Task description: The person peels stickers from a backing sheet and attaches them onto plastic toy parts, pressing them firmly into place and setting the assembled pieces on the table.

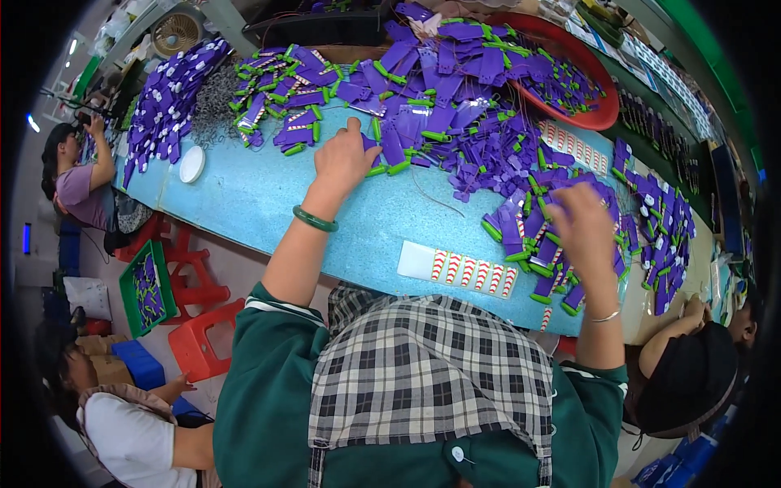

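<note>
My left hand [342, 161], a green bangle on its wrist, reaches over the blue table at the near edge of a heap of purple flat pieces with green ends [394, 146]. Its forefinger and thumb are apart beside a purple piece; I see no firm grip. Slightly blurred, my right hand [584, 228] hovers above another pile of purple and green pieces [521, 224] at the right, its fingers loosely spread and nothing visible in them. Between my arms, near the table's front edge, lies a white sheet with red-and-white chevron stickers [460, 270].
A red basin [600, 114] of purple and green parts stands at the far right. Another sticker sheet [574, 146] lies near it. Purple pieces with white ends [175, 102] and a white round lid [192, 164] are at the left. Red stools [199, 337] and several people surround the table.
</note>
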{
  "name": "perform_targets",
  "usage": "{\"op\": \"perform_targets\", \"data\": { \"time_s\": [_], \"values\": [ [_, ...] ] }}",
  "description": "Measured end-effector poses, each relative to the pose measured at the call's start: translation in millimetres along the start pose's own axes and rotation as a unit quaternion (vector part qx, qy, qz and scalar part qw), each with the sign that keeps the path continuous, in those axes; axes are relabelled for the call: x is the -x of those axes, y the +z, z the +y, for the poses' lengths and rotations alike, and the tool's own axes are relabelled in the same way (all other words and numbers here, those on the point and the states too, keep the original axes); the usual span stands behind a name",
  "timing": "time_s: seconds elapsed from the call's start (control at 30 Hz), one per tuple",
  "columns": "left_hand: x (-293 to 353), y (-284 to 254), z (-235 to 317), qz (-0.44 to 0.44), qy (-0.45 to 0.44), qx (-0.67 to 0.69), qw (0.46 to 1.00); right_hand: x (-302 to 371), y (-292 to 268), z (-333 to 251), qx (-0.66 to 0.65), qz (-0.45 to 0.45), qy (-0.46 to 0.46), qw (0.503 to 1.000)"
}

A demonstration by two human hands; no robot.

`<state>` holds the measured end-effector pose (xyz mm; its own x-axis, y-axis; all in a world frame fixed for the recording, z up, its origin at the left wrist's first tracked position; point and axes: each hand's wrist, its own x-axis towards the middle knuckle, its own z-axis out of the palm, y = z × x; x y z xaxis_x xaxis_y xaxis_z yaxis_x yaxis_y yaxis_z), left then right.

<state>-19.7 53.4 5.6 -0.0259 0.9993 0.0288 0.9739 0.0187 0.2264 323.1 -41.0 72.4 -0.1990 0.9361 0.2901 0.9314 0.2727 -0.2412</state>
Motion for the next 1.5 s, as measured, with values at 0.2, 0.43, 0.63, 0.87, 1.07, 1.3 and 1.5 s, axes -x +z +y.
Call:
{"op": "perform_targets", "data": {
  "time_s": [0.2, 0.43, 0.63, 0.87, 1.07, 1.3, 1.5],
  "values": [
    [-0.3, 14.3, -11.7, 0.025, -0.001, 0.234, 0.972, 32.6, 68.2, -80.3, -0.117, -0.108, -0.121, 0.980],
    [66.0, -12.7, 7.4, 0.185, 0.037, 0.652, 0.735, 35.3, 93.7, -87.4, -0.140, -0.095, -0.123, 0.978],
    [127.4, 6.1, 47.1, -0.202, -0.006, 0.761, 0.616, 37.8, 102.6, -88.7, -0.183, -0.056, -0.143, 0.971],
    [128.4, 31.1, 44.3, -0.241, 0.017, 0.666, 0.706, 24.9, 84.9, -78.9, -0.387, -0.096, -0.045, 0.916],
    [122.7, 6.3, 53.0, -0.269, 0.048, 0.609, 0.744, 7.2, 56.1, -88.2, -0.402, -0.052, -0.046, 0.913],
    [120.7, 4.1, 56.8, -0.250, 0.029, 0.717, 0.650, 15.2, 67.2, -92.0, -0.553, -0.067, 0.049, 0.829],
    [122.3, -8.2, 64.3, -0.271, -0.046, 0.806, 0.524, 16.3, 75.4, -93.8, -0.647, -0.099, 0.119, 0.747]
  ]
}}
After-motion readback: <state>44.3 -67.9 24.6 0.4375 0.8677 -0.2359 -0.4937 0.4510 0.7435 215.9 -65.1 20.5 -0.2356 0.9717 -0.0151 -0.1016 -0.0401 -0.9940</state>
